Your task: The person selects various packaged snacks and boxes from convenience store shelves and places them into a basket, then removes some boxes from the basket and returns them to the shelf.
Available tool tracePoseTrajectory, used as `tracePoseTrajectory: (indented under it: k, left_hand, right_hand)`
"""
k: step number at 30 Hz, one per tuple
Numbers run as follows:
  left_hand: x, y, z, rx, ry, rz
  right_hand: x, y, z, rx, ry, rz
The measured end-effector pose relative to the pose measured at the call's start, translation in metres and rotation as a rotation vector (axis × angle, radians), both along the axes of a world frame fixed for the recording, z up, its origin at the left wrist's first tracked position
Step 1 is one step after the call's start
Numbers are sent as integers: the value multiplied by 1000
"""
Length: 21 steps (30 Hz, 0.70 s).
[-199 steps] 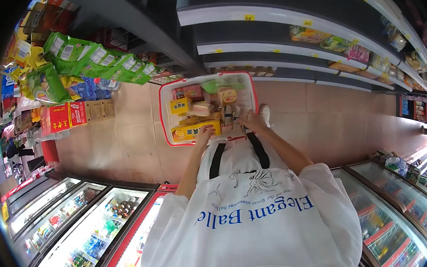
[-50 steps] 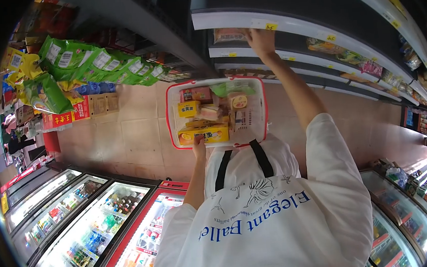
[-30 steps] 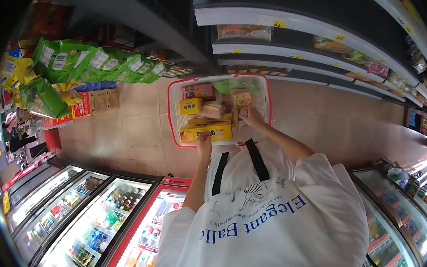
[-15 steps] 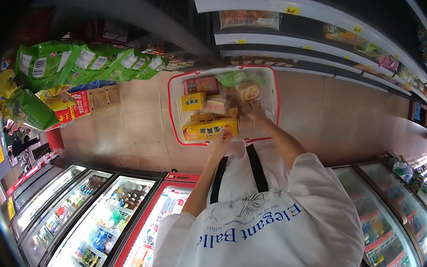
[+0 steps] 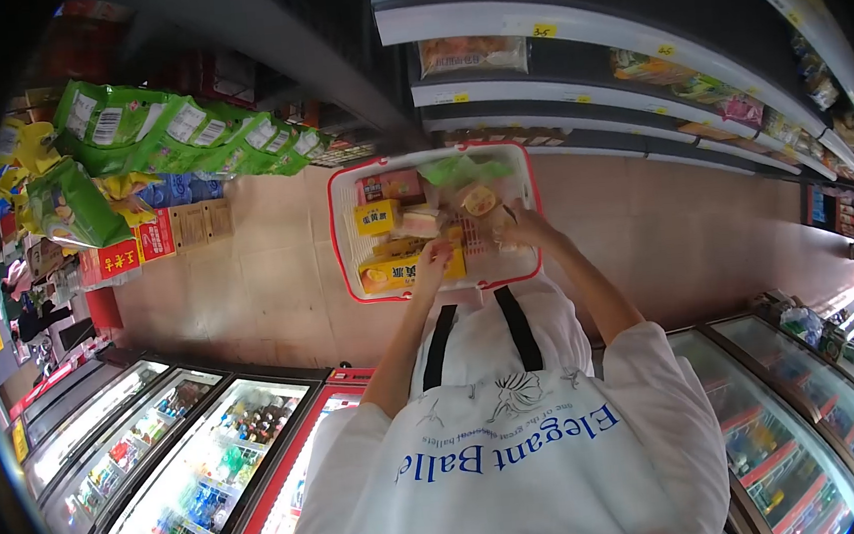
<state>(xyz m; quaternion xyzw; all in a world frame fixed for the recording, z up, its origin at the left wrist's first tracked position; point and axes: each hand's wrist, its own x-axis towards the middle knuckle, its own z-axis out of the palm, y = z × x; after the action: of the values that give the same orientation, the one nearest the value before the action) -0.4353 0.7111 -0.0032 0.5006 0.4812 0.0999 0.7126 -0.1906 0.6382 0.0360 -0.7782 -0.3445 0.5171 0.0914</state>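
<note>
A white shopping basket with a red rim (image 5: 336, 236) stands on the floor in front of me, with packaged food inside. My left hand (image 5: 434, 257) is over the long yellow box (image 5: 398, 275) at the near left, fingers curled; anything in them is too small to name. At the basket's right side is my right hand (image 5: 526, 227), fingers closed around something dark and indistinct. Beside it lies a round packaged item (image 5: 478, 200). A smaller yellow box (image 5: 376, 218), a pink-red box (image 5: 403, 185), a pale wrapped pack (image 5: 422, 222) and a green bag (image 5: 465, 171) fill the rest.
Shelves (image 5: 574, 95) with bagged food run along the far right. Green snack bags (image 5: 110, 121) hang at the upper left, above red cartons (image 5: 154, 235). Glass-door coolers (image 5: 201, 455) line the near left, and more glass cases (image 5: 761, 431) the near right.
My right hand has drawn back from the round packaged item toward the basket's right side. My left hand has risen slightly from the long yellow box's edge. The view has shifted a little.
</note>
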Motion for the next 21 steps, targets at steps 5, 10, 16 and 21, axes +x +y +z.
tracePoseTrajectory:
  k: [5,10,16,21]
  left_hand:
    - [29,3,57,-44,-74,0]
    - [43,20,98,-289,-128,-138]
    - [74,87,80,317,-92,-128]
    - [143,171,84,832,-137,32]
  right_hand:
    - [35,-13,61,206,286,-106]
    - [44,-14,108,344,776,-381]
    - [65,22,93,777,519,-582]
    - [105,90,110,717,-77,-457]
